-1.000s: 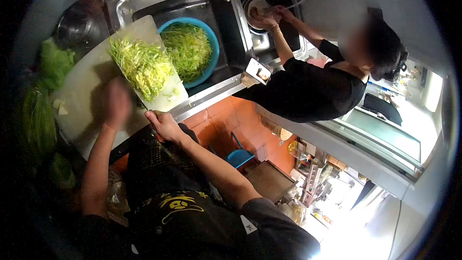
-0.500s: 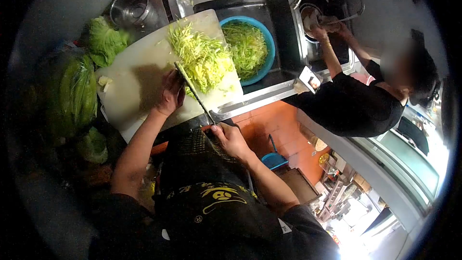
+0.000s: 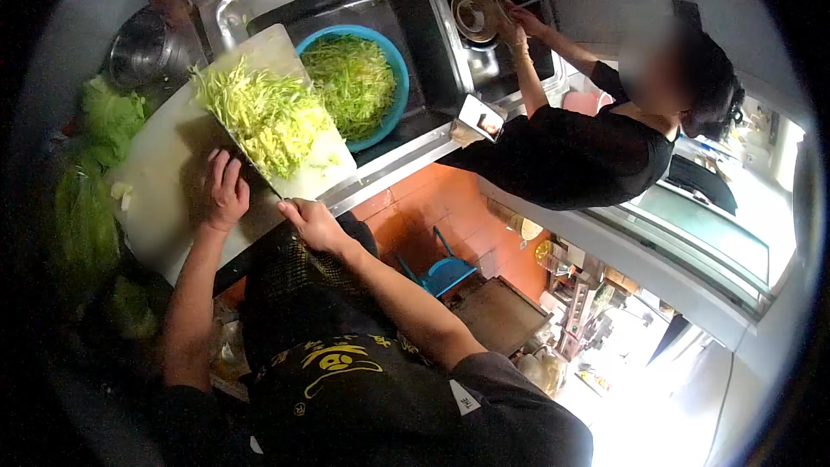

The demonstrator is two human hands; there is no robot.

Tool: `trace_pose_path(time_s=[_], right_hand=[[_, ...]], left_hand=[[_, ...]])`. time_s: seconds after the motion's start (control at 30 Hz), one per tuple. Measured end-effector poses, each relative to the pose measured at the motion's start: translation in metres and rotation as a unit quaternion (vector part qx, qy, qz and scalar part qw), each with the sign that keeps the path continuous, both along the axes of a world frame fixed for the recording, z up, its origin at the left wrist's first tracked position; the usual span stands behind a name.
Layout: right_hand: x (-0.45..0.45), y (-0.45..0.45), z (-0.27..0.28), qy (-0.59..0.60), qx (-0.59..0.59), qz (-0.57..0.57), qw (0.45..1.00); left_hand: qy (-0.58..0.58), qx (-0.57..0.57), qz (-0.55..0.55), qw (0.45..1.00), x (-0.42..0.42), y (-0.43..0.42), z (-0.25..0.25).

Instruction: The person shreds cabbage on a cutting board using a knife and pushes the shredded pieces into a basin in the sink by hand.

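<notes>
My right hand [image 3: 316, 225] is wrapped round the handle of a knife [image 3: 251, 161], whose blade lies along the near side of a heap of shredded greens [image 3: 268, 121]. The heap rests on a white cutting board [image 3: 164, 173] that reaches over the sink edge. My left hand [image 3: 226, 190] is beside the blade over the board, fingers apart and slightly bent, with nothing visible in it. Right of the board, a blue basin [image 3: 400, 86] in the sink holds more shredded greens [image 3: 350, 86].
A co-worker [image 3: 588, 151] in black handles a bowl [image 3: 471, 13] at the second sink. A phone [image 3: 481, 118] stands on the sink edge. Leafy greens [image 3: 112, 121] and a metal bowl [image 3: 141, 50] are at the left. A blue dustpan [image 3: 450, 275] is on the floor.
The view swung left and back. My left hand moved from near the blade's far end, its fingers now more spread. The co-worker's hands shifted to the bowl's right side.
</notes>
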State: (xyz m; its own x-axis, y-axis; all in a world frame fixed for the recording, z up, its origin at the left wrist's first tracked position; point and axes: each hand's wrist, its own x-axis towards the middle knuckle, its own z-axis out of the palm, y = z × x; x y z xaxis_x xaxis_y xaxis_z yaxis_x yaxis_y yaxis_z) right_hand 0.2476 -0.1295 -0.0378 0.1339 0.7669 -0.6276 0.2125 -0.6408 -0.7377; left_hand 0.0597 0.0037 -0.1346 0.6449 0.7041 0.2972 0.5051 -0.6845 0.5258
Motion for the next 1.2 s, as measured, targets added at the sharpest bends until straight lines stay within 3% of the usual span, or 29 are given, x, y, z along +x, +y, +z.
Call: trace_pose_path(time_s=[0.37, 0.5, 0.53, 0.6, 0.63, 0.67, 0.7, 0.77, 0.83, 0.97, 1.03, 1.1, 1.13, 1.2], right_hand=[[0.016, -0.036, 0.063, 0.002, -0.025, 0.026, 0.999], [0.015, -0.04, 0.05, 0.01, -0.039, 0.04, 0.998], [0.016, -0.038, 0.051, 0.018, -0.038, 0.037, 0.998], [0.016, -0.033, 0.054, 0.033, -0.06, 0.017, 0.997], [0.018, -0.025, 0.063, 0.028, -0.084, 0.024, 0.996], [0.016, -0.025, 0.057, 0.03, -0.051, 0.011, 0.998], [0.012, -0.026, 0.045, 0.032, -0.019, -0.005, 0.999], [0.012, -0.017, 0.016, 0.055, -0.127, 0.008, 0.99], [0.0, -0.017, -0.006, 0.06, -0.045, -0.026, 0.997], [-0.007, -0.02, -0.022, 0.065, -0.038, -0.051, 0.996], [0.003, -0.021, 0.012, 0.042, -0.04, -0.042, 0.997], [0.014, -0.016, 0.054, 0.018, -0.057, -0.006, 0.998], [0.016, -0.019, 0.062, 0.019, -0.057, -0.009, 0.998], [0.017, -0.028, 0.071, -0.047, 0.011, 0.029, 0.998]], left_hand=[[-0.046, -0.023, -0.037, 0.998, 0.014, 0.009, 0.021], [-0.003, -0.001, -0.034, 0.999, -0.001, -0.002, -0.017], [-0.111, -0.184, 0.017, 0.976, 0.005, -0.007, -0.025], [-0.036, -0.047, -0.022, 0.998, -0.003, -0.001, -0.012], [-0.053, -0.046, -0.016, 0.997, -0.008, -0.006, -0.038], [0.009, -0.083, 0.01, 0.996, -0.003, -0.007, -0.019], [-0.002, -0.066, 0.013, 0.998, 0.003, -0.006, -0.01], [0.005, -0.007, -0.001, 1.0, 0.007, -0.001, -0.002], [-0.033, -0.038, -0.017, 0.999, 0.005, 0.004, -0.009], [0.01, -0.044, -0.052, 0.998, -0.001, 0.007, 0.028], [0.024, 0.011, -0.028, 0.999, 0.002, 0.005, 0.047], [0.061, -0.005, -0.035, 0.998, -0.002, 0.002, 0.045], [0.021, -0.018, -0.025, 0.999, 0.0, 0.0, 0.041], [0.009, -0.034, -0.028, 0.999, 0.0, 0.005, 0.041]])
